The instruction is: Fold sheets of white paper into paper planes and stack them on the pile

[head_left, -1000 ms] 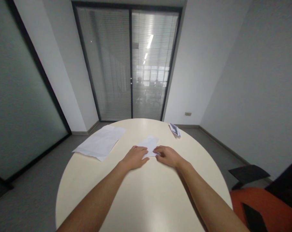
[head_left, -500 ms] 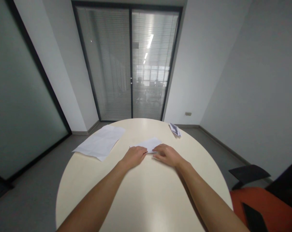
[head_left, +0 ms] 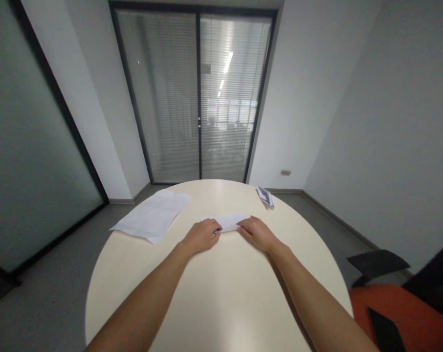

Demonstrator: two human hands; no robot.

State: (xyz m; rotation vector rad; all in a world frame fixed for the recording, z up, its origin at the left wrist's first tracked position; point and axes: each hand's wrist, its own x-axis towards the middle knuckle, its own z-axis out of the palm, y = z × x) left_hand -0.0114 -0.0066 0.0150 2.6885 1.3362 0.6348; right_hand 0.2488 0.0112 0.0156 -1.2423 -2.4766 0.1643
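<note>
A small white folded paper point(head_left: 229, 221) lies flat on the round cream table point(head_left: 221, 298), now a narrow strip. My left hand point(head_left: 200, 235) presses on its left end with curled fingers. My right hand point(head_left: 257, 232) rests on its right end, fingers flat on the sheet. Both forearms reach in from the near edge.
A larger creased white sheet point(head_left: 152, 215) lies at the table's far left. A small stack of printed papers point(head_left: 266, 196) sits at the far right edge. An orange and black chair point(head_left: 401, 298) stands at the right. Glass doors with blinds point(head_left: 197, 98) are behind.
The paper has gone from a wider slanted shape to a narrow horizontal strip. Both hands have shifted slightly away from me, the right hand moving onto the strip's right end.
</note>
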